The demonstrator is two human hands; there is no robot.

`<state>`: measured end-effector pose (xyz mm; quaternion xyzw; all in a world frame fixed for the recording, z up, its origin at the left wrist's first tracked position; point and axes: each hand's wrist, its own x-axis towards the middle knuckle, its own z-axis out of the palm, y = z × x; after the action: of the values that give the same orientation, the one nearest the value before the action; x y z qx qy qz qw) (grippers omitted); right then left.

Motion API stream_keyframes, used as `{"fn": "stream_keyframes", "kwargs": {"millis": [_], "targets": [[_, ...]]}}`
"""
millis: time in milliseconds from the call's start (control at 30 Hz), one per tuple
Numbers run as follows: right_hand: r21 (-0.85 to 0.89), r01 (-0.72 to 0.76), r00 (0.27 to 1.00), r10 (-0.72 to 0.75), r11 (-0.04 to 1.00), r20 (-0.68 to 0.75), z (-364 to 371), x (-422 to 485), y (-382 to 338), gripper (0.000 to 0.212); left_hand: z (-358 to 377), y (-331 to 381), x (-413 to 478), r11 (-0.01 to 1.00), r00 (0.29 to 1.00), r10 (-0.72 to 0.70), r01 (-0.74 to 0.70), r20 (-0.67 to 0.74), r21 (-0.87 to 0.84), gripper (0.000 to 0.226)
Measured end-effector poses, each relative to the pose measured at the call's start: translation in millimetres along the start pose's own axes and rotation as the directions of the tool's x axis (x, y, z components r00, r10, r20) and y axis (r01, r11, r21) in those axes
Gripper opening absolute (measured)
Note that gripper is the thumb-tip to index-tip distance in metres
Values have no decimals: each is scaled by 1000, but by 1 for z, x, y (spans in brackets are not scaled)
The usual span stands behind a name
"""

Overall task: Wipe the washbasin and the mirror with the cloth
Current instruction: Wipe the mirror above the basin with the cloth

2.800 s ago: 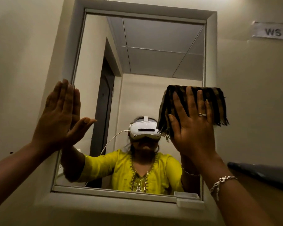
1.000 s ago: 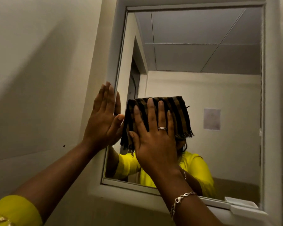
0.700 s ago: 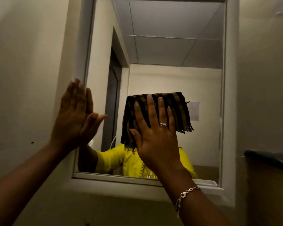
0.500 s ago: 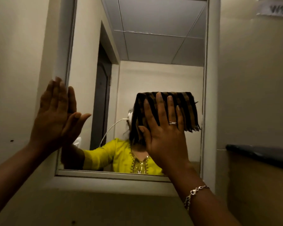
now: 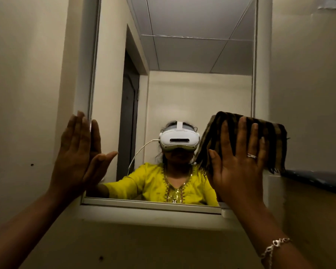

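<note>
Fingers of right hand flat on cloth at mirror edge

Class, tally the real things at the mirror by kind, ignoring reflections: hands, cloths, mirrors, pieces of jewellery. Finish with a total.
Hands: 2, the left hand and the right hand
Cloths: 1, the striped cloth
Mirrors: 1, the mirror
Jewellery: 2, a ring and a bracelet
Total: 6
</note>
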<state>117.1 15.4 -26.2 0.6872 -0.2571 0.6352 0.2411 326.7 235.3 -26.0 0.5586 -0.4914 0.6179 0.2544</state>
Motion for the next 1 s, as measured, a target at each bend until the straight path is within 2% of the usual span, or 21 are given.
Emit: {"fn": "stream_keyframes", "kwargs": {"millis": [33,100,233,333,500,667,833,1000], "targets": [[0,-16,1000,16,1000,6,1,-3,-5,60,6,-9,-2,987,994,-105,105,7,-124,82],[-9,-52,999,53,999,8,3,-8,-14,61,5,-17,-3,975,978,-206,207,23,-75,81],[-6,-86,996,86,996,18,4,-17,-38,64,7,-11,-3,979,979,-202,202,-12,-28,81],[9,-44,999,44,999,27,5,-20,-65,64,21,-27,-7,975,982,-188,188,-13,115,91],[96,10,998,-15,995,53,8,-20,-122,64,27,-33,-10,972,974,-224,224,-18,66,100],[209,81,995,-92,975,46,14,-16,-177,65,5,-15,-5,944,984,-170,145,-57,-297,75],[221,133,986,-153,966,73,18,-12,-215,70,11,-21,-9,917,977,-207,175,-54,-358,80],[202,163,978,-185,966,98,20,-12,-223,73,11,-21,-11,898,972,-229,187,-61,-398,82]]}}
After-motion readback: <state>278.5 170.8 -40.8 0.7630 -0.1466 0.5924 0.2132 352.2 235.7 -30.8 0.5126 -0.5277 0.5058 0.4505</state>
